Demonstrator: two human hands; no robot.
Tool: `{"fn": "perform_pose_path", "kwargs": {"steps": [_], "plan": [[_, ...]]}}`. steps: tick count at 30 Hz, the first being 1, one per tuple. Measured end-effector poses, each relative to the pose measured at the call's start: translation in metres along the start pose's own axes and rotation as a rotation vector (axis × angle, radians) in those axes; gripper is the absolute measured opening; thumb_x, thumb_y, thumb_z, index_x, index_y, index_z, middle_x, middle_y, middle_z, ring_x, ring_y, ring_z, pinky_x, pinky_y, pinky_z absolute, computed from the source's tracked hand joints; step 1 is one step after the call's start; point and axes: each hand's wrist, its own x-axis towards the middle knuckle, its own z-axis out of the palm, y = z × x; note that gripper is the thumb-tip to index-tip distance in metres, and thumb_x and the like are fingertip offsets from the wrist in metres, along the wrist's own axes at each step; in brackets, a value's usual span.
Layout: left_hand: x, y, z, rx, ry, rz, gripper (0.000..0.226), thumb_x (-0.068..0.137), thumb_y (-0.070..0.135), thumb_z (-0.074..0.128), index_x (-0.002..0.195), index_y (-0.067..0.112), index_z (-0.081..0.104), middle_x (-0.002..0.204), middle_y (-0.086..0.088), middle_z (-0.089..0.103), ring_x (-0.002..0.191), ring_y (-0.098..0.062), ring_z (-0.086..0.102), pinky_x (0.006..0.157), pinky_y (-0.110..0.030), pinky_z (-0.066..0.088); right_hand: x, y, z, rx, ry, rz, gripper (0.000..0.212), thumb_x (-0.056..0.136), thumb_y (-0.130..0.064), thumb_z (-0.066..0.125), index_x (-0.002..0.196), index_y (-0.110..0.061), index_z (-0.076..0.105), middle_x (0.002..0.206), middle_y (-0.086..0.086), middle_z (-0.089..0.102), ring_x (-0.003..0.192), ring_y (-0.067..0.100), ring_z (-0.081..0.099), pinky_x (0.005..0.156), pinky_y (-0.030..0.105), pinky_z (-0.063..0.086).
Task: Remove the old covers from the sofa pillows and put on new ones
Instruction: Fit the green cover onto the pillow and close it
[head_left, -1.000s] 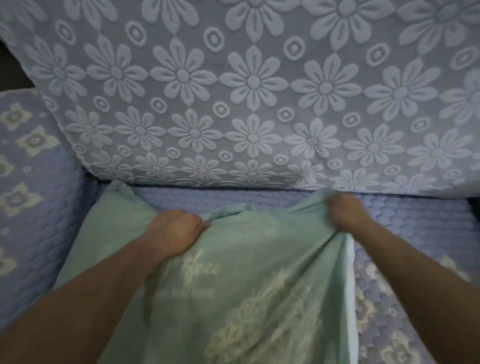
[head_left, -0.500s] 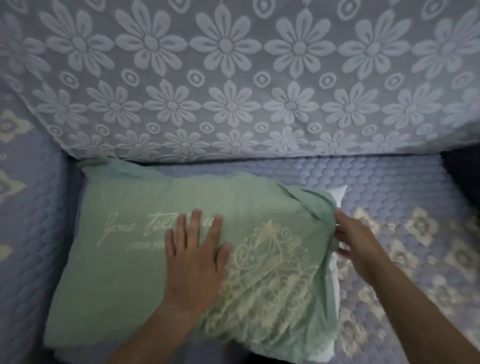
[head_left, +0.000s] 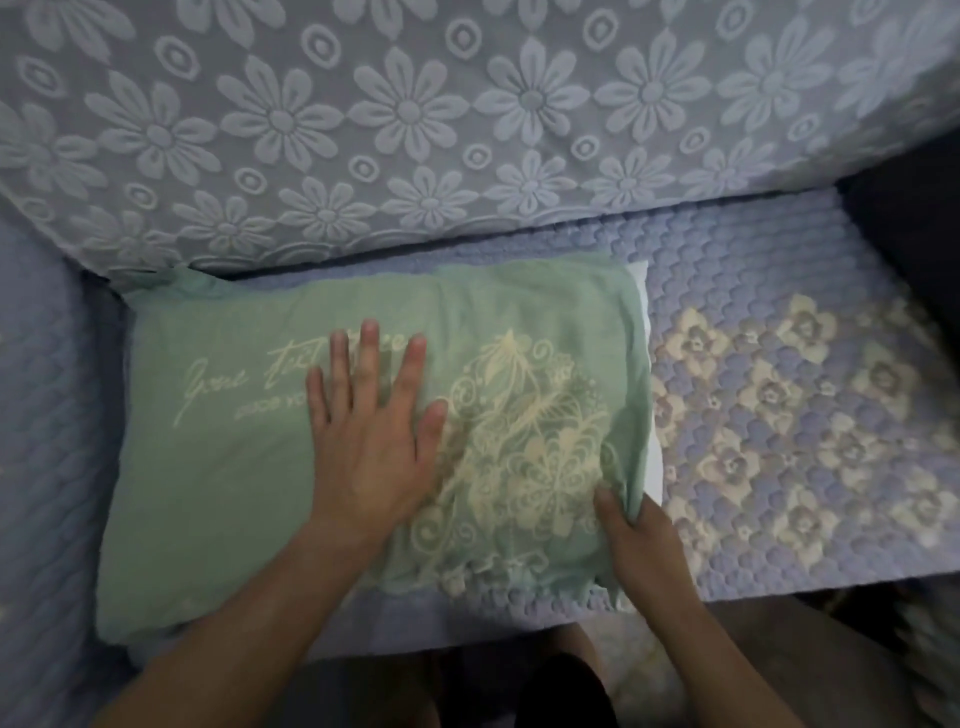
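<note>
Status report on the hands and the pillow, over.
Left hand flat on green cover. Right hand pinching cover's open edge; white pillow showing there. Nothing in the way.

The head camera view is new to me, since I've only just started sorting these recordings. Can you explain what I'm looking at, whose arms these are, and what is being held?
There is no machine here. A person wears a wide-angle camera on the head, so the single picture looks forward and down along their own two bare arms.

In front of them is a sofa. Its seat has a quilted blue cover with pale flowers, and its backrest a daisy-patterned cover.

On the seat lies a pillow in a green cover printed with pale script and a floral design. A strip of the white pillow shows at the cover's right edge.

The left hand rests flat on the cover, fingers spread. The right hand grips the cover's edge near its front right corner.
</note>
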Motion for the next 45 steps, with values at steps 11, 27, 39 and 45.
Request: {"fn": "perform_pose_path", "kwargs": {"steps": [11,27,39,45], "plan": [[0.024,-0.071,0.074,0.069,-0.26,-0.158,0.07,0.097,0.065,0.006,0.161,0.036,0.0,0.17,-0.005,0.001,0.156,-0.03,0.001,0.125,-0.052,0.004,0.037,0.025,0.018,-0.124,0.135,-0.082,0.02,0.101,-0.034,0.054,0.101,-0.015,0.058,0.086,0.006,0.064,0.089,0.036,0.062,0.066,0.038,0.041],[-0.032,-0.055,0.037,-0.013,-0.116,-0.169,0.062,0.104,0.056,0.028,0.16,0.038,0.011,0.17,-0.008,0.006,0.155,-0.034,0.003,0.123,-0.055,0.002,0.021,0.043,-0.032,-0.267,0.334,0.065,0.028,0.095,-0.012,0.054,0.122,-0.007,0.048,0.122,0.023,0.051,0.109,0.043,0.049,0.088,0.052,0.044],[-0.082,-0.082,0.023,-0.089,-0.052,-0.287,0.065,0.099,0.049,0.031,0.16,0.03,0.022,0.169,-0.013,0.01,0.154,-0.039,0.007,0.123,-0.058,0.007,0.019,-0.118,0.139,-0.847,0.297,-1.127,0.054,0.101,-0.039,0.044,0.15,-0.017,0.041,0.162,0.017,0.027,0.149,0.043,0.02,0.121,0.058,0.016],[-0.088,-0.136,0.075,0.023,-0.378,-0.404,0.071,0.09,0.077,0.001,0.147,0.047,-0.029,0.168,0.002,-0.021,0.154,-0.032,-0.018,0.12,-0.065,-0.003,0.124,-0.058,0.039,-1.112,0.213,-0.485,0.062,0.103,-0.054,0.015,0.159,-0.026,0.017,0.168,0.013,0.002,0.15,0.044,0.015,0.119,0.063,0.014]]}}
